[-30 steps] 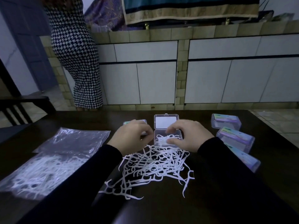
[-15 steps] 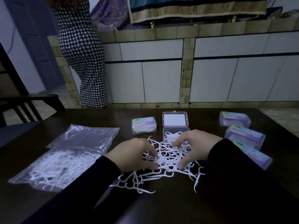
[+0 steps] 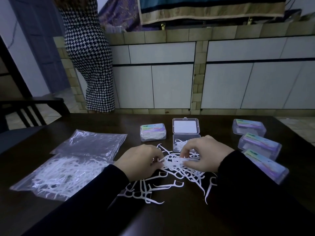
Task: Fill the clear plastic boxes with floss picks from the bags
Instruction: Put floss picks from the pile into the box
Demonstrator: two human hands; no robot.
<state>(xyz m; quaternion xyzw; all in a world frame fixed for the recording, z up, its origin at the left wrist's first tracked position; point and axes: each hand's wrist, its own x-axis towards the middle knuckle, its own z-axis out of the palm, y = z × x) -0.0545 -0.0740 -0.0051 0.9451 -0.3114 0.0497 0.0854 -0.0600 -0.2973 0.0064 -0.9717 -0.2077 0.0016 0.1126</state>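
Floss picks: loose white heap at lower centre of the frame, on our table.
Handling: we judge them light, thin, prone to tangle; best pinched by the handles.
Left hand: fingers curled, pinching picks.
Right hand: fingers pinching picks, just below the open box.

On the bench, loose floss picks are heaped centrally; the open box is set behind them, bags left, closed boxes right.
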